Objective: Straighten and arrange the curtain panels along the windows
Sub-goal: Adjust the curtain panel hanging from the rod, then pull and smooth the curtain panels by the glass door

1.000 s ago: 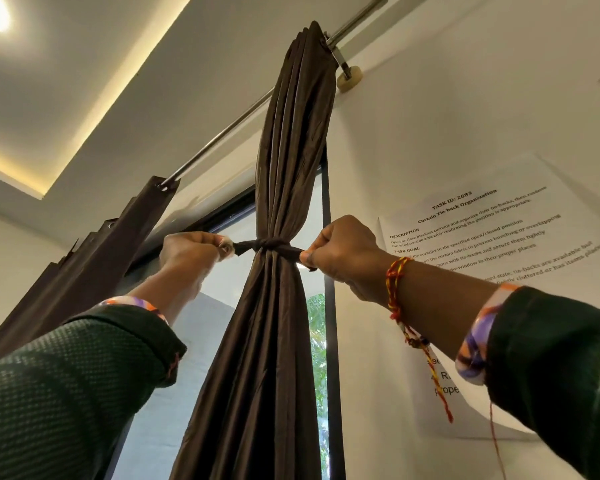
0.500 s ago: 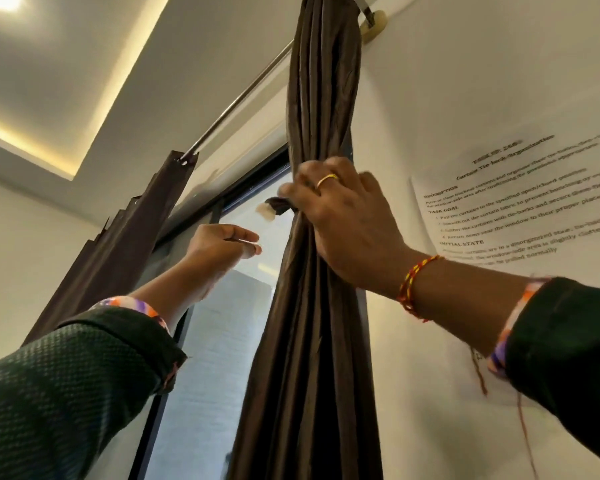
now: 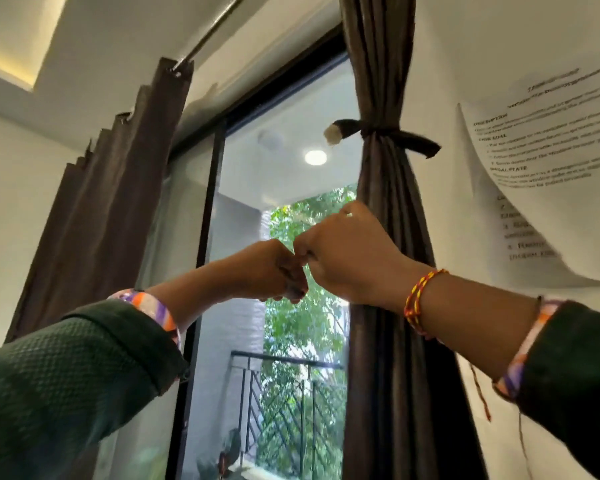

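Note:
A dark brown curtain panel (image 3: 390, 382) hangs gathered at the window's right edge. A brown tie-back (image 3: 414, 143) is knotted round it high up, with both ends sticking out sideways. A second brown panel (image 3: 104, 209) hangs bunched at the left on the metal rod (image 3: 212, 29). My left hand (image 3: 274, 271) and my right hand (image 3: 347, 254) are curled into fists. They meet knuckle to knuckle in front of the glass, well below the tie-back. Neither hand touches the curtain, and I see nothing held in either fist.
A printed sheet (image 3: 551, 174) is stuck on the white wall at the right, its lower corner curling off. The black window frame (image 3: 207, 237) runs down between the panels. Outside are a balcony railing (image 3: 291, 393) and green trees.
Both hands have let go of the tie-back and curtain, dropped lower and come together as fists. The view has shifted down, so the tied knot now sits above the hands.

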`<state>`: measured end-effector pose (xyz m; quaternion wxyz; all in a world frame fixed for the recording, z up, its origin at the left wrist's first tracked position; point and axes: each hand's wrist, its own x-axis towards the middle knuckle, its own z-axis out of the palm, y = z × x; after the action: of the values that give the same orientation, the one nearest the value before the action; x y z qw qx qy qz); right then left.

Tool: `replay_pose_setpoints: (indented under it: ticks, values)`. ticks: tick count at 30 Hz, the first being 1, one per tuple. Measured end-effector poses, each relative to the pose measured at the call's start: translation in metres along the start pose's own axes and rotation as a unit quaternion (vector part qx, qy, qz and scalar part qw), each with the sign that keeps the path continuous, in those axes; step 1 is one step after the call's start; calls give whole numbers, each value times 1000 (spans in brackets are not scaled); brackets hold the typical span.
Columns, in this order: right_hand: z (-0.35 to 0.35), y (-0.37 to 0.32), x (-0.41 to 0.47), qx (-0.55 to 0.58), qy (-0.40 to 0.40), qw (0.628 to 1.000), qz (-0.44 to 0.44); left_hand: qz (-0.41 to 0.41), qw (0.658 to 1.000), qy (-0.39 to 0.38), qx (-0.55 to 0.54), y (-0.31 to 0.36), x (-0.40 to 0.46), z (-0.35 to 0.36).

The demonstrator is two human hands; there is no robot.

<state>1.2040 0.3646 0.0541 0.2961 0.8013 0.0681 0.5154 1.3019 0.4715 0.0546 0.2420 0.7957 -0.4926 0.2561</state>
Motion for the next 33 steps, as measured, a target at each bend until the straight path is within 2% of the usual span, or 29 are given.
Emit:
replay_pose_setpoints:
  ticks: [4, 9, 13, 16, 21, 27, 30, 33]
  values:
    - [5, -54, 10, 24, -118, 993, -5, -25, 996, -62, 56, -38, -46, -13]
    - [9, -132, 27, 161, -243, 956, -27, -93, 984, -131, 83, -97, -113, -33]
    - [21, -185, 50, 196, -284, 937, -51, -146, 969, -164, 111, -141, -154, -56]
    - [39, -213, 74, 207, -314, 925, -51, -179, 964, -162, 114, -175, -178, -73]
    - [72, -248, 107, 267, -318, 907, -64, -244, 953, -132, 124, -230, -200, -97]
    - [131, -274, 149, 403, -304, 863, 15, -312, 945, -70, 72, -304, -203, -114]
    - [171, -287, 177, 520, -279, 803, 84, -339, 940, 15, -45, -347, -191, -110]
    - [208, -305, 202, 620, -241, 733, 142, -376, 901, 108, -188, -393, -175, -96]
